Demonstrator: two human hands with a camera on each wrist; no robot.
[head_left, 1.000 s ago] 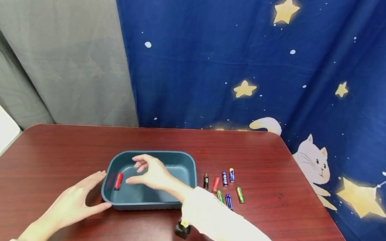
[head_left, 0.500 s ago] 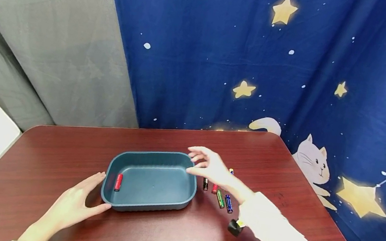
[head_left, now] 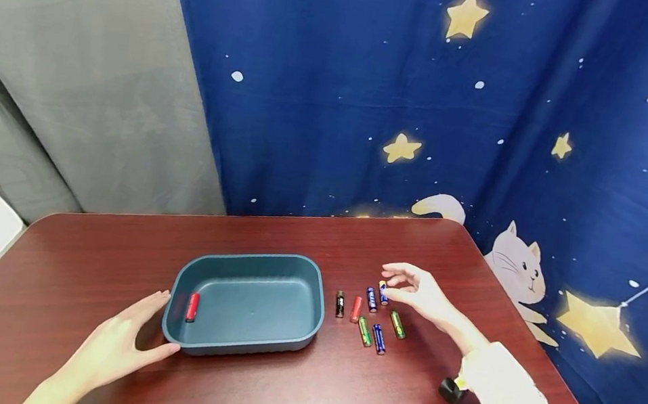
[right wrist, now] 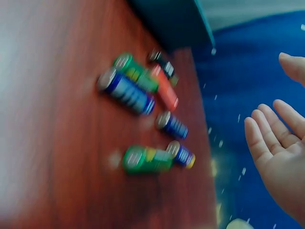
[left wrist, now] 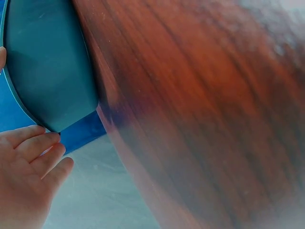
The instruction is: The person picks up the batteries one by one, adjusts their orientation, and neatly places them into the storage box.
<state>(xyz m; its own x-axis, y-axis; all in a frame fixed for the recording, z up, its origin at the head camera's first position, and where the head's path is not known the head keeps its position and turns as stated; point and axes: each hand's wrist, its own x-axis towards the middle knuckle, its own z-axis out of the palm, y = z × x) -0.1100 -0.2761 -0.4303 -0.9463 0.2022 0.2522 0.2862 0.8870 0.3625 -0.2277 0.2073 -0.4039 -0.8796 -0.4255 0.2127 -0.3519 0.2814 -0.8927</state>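
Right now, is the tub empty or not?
Not empty: one red battery lies in the tub, near its left end in the head view. The other batteries are on the table.

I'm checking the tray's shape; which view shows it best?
Head view: the tray appears almost whole, rim and inside. Left wrist shows it cut off by the frame; right wrist, only a blurred part.

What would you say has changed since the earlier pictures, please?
The right hand moved rightward from over the bin to the loose batteries; nothing was visibly grasped or released. The left hand stayed at the bin's left end, and the red battery inside stayed put.
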